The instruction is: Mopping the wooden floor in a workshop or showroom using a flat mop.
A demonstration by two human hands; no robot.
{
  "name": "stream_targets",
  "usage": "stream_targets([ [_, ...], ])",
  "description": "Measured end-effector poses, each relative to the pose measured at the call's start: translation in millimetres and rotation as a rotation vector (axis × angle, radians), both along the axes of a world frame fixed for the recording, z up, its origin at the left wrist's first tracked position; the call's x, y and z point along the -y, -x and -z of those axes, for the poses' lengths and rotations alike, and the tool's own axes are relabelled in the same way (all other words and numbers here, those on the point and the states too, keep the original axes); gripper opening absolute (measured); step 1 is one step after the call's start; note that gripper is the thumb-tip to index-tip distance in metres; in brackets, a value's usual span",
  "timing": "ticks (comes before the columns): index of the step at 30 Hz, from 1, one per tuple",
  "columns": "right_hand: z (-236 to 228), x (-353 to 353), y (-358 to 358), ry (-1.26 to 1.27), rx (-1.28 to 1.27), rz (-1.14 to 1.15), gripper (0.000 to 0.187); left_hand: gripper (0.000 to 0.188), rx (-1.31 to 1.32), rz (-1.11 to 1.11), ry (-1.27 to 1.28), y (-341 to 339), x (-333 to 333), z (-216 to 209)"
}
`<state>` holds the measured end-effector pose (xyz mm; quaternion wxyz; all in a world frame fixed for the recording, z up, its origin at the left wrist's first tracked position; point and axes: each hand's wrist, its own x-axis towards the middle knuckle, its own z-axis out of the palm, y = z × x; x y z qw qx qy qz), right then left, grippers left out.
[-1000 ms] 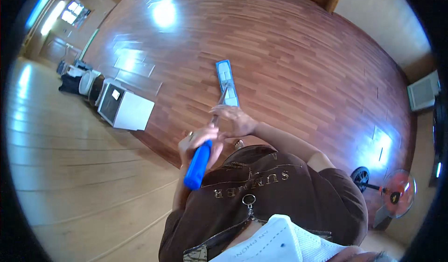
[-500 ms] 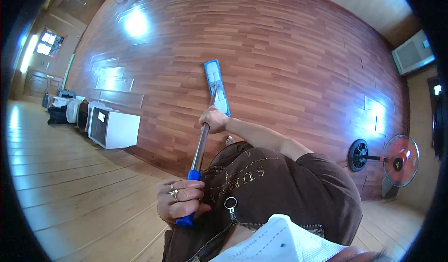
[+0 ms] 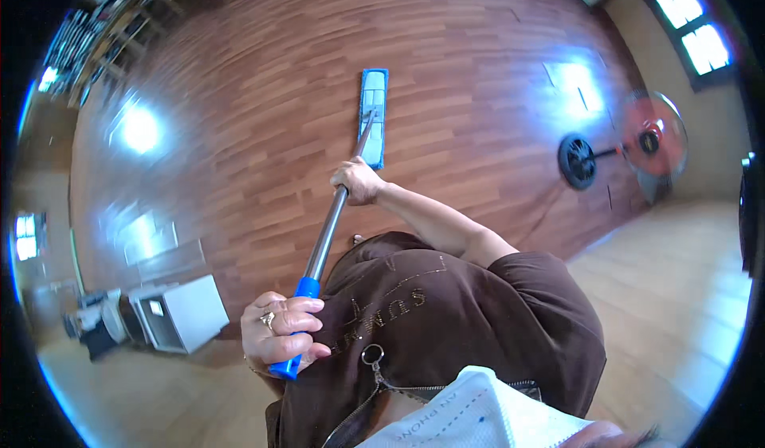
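A flat mop (image 3: pixel 373 97) with a blue-edged, pale rectangular head lies against the wood-look floor ahead of me. Its metal pole (image 3: pixel 325 241) slants back toward my lower left and ends in a blue grip (image 3: pixel 307 288). My left hand (image 3: pixel 280 330), wearing a ring, is closed around that blue grip. Farther along, my right hand (image 3: pixel 358 181) wraps the pole close to the mop head, its forearm reaching across from the right.
On the right stands a fan (image 3: pixel 652 141) with a black round base (image 3: pixel 577 161). A white box-shaped appliance (image 3: pixel 190 314) sits at the left beside other items. Wooden furniture (image 3: pixel 135 29) is at the far left, and a window (image 3: pixel 693 29) at the far right.
The view has swung to the right, so the fan and appliance show shifted. Against my body, the mop head has moved slightly farther out and lies straighter. Both hands keep their hold.
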<state>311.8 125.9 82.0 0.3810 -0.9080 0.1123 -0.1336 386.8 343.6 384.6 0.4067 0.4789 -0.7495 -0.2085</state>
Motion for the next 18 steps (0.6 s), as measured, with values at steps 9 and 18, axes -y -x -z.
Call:
stream_targets([
  [9,-4,36,80,-0.002,-0.073,0.431,0.015,0.031,-0.177,0.355,-0.041,-35,91,10],
  [18,26,36,184,0.053,-0.090,0.826,0.021,0.025,-0.237,0.756,-0.132,-12,178,48],
])
